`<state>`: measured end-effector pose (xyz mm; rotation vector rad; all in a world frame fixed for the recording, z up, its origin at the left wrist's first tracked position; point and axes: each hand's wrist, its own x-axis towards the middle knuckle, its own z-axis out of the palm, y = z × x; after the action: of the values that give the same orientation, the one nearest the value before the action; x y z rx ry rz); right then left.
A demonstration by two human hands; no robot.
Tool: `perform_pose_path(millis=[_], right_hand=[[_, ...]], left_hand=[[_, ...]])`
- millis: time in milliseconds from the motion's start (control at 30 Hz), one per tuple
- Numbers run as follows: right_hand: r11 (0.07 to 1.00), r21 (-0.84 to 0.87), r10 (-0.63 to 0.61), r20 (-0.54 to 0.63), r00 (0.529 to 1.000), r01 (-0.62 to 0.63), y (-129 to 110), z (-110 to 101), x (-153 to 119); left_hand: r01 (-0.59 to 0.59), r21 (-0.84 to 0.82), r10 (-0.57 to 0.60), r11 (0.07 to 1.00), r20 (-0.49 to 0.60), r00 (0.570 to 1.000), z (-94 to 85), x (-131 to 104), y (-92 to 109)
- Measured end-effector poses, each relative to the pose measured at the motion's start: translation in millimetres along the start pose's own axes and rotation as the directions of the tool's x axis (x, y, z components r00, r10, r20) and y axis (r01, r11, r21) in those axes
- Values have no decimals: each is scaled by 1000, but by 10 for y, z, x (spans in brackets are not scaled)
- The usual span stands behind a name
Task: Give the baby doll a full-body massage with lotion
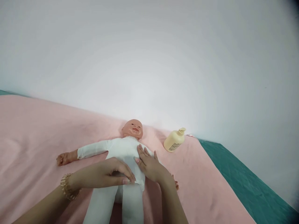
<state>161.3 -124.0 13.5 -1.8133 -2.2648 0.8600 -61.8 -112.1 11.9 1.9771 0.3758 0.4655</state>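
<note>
A baby doll (123, 149) with a white cloth body lies on its back on a pink sheet (44, 124), its head toward the wall. My left hand (114, 174), a beaded bracelet (67, 186) at its wrist, reaches across the doll's lower belly. Its thumb and fingertips come together on the white cloth near the hip, pinching an edge of it. My right hand (150, 165) rests open on the side of the doll's chest, fingers spread. That wrist and forearm hide most of the doll's arm on this side; only its small hand (175, 183) shows.
A pale yellow pump bottle (174, 141) stands upright on the sheet, right of the doll's head. Green covering (235, 168) shows beyond the sheet's right edge. A plain white wall (149, 62) rises behind. The doll's other arm (93, 151) stretches out to the left.
</note>
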Motion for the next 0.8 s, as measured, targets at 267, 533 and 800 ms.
perform_pose_path(millis=[267, 533, 800], right_hand=[[1000, -22, -3, 53, 999, 4, 34, -210, -111], [988, -54, -137, 156, 978, 147, -295, -314, -397], [857, 190, -515, 275, 812, 480, -497, 52, -343]], left_hand=[[64, 479, -25, 876, -87, 996, -9, 79, -296], [226, 651, -44, 725, -284, 958, -51, 92, -603], [539, 721, -35, 435, -585, 810, -126, 39, -877]])
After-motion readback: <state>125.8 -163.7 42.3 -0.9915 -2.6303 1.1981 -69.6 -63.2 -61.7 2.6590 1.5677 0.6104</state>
